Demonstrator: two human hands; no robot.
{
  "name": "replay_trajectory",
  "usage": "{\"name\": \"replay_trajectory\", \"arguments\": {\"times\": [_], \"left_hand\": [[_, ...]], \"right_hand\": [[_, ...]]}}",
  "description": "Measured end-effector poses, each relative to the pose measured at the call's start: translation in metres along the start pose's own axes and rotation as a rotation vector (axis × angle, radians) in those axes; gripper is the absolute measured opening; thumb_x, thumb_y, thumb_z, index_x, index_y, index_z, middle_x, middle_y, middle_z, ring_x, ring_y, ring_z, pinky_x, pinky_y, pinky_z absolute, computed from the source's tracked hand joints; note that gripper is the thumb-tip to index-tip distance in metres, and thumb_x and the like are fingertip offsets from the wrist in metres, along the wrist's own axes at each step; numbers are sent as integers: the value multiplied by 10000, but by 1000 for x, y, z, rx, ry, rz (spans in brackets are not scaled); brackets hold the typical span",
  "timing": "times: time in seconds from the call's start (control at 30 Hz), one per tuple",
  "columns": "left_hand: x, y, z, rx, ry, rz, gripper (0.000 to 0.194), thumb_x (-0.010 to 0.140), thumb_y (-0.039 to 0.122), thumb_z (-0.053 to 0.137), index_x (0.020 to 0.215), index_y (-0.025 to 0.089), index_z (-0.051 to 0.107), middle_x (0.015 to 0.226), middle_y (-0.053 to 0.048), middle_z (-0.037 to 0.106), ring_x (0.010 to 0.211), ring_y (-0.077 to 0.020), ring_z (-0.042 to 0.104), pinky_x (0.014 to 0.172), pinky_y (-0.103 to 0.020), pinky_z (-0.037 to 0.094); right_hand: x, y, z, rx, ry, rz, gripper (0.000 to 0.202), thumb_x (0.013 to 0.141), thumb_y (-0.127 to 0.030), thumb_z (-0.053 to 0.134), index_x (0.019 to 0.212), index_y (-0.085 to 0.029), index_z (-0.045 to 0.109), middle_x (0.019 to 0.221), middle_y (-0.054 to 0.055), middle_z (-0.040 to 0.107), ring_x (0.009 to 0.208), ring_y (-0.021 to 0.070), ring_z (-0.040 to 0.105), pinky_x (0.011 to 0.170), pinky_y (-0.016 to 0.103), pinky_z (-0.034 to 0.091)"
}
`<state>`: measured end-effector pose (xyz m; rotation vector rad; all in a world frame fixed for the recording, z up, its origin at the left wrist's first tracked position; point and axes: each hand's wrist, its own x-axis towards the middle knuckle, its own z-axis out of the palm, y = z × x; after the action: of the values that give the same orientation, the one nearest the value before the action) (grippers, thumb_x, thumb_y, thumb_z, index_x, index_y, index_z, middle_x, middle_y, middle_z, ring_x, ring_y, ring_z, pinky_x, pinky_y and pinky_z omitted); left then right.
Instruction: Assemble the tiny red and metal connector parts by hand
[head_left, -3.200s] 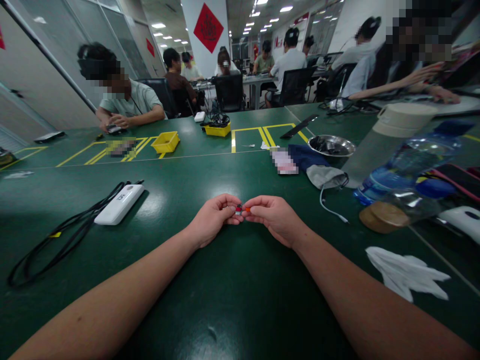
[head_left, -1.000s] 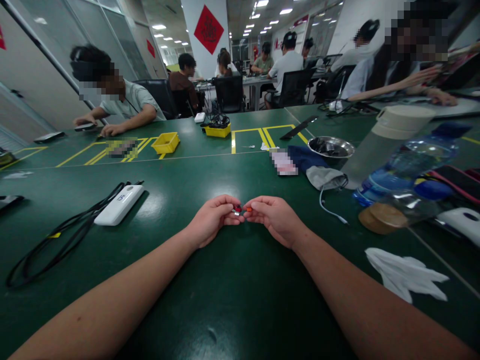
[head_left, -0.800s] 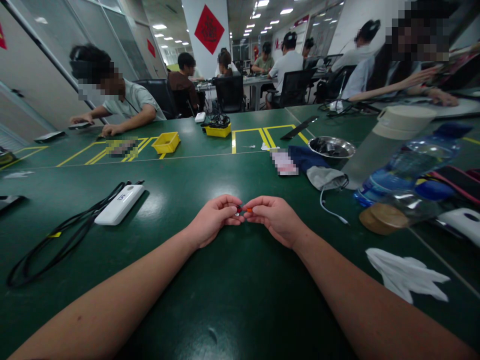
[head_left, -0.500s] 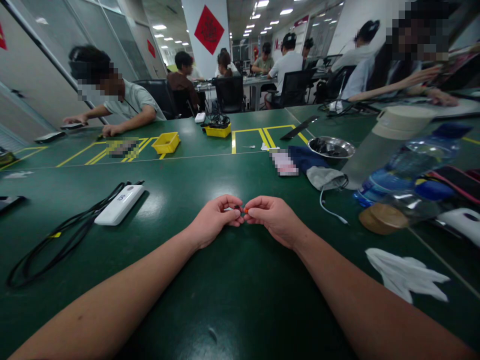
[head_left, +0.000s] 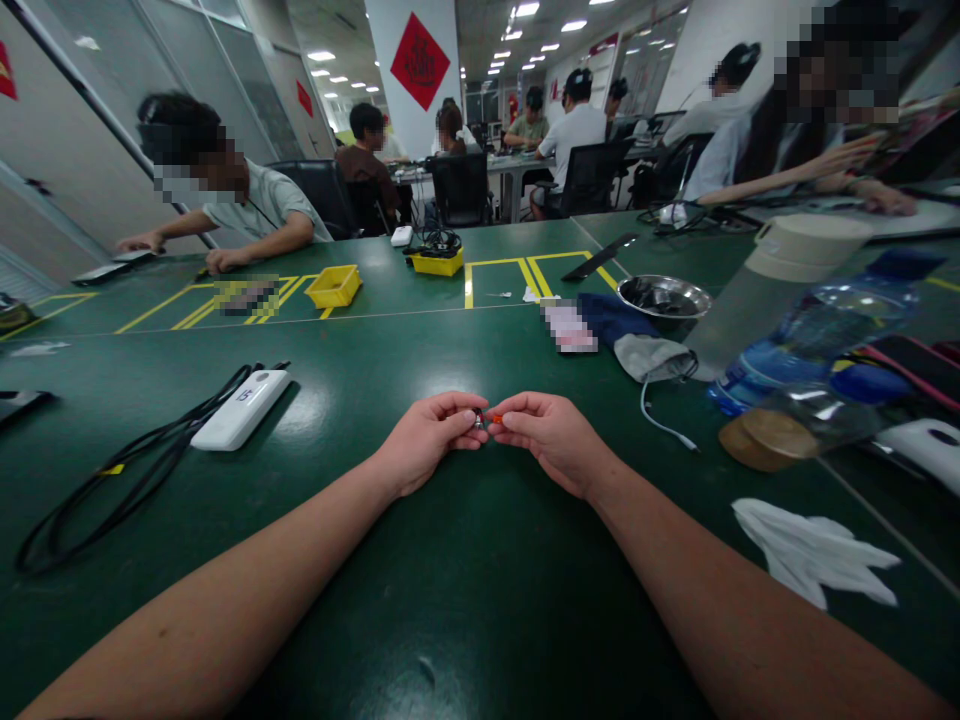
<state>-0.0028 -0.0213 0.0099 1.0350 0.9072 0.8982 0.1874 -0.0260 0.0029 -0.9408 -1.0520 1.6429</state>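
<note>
Above the green table [head_left: 480, 580], near the centre of the view, my two hands meet fingertip to fingertip. My left hand [head_left: 431, 435] pinches a small dark part with a shiny bit [head_left: 478, 418] between thumb and fingers. A small orange piece [head_left: 498, 419] sits in the pinch of my right hand [head_left: 551, 435]. The two small pieces are very close together; whether they touch I cannot tell. Both are too small and too covered by fingers for me to name their kind.
Left lies a white power bank [head_left: 241, 410] beside a looped black cable [head_left: 97, 480]. Further off stand a yellow bin [head_left: 334, 287] and a metal bowl [head_left: 664, 295]. Bottles [head_left: 817, 320] and a white cloth or glove [head_left: 814, 550] are on the right. Other people sit around.
My hands have stayed nearly in place. The finger grip has shifted slightly, and more of the orange piece and of the shiny bit shows now. The person at left has moved a hand.
</note>
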Motion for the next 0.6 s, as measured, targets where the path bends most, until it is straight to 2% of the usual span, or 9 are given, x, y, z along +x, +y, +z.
{"name": "replay_trajectory", "arguments": {"times": [0.13,0.33,0.6], "left_hand": [[0,-1,-1,45,-16,26,255,821,209,687,1062,127,678,850,-70,712,733,-116,668,680,-213,538],[1,-2,-2,49,-32,31,257,823,206,684,1068,129,673,893,-74,709,748,-114,665,716,-226,536],[1,-2,-1,53,-44,60,300,828,183,676,1119,145,609,905,-65,687,761,-126,678,690,-231,539]], "right_hand": [[1,1,-1,-3,-16,-2,125,715,-212,750,822,-160,711,845,57,718,797,170,675,814,363,528],[1,2,0,-8,-7,-1,139,704,-215,762,821,-158,711,836,55,718,782,164,673,799,354,531],[-1,-1,3,-37,18,-9,141,684,-202,766,792,-147,694,805,56,715,737,153,665,774,343,527]]}}
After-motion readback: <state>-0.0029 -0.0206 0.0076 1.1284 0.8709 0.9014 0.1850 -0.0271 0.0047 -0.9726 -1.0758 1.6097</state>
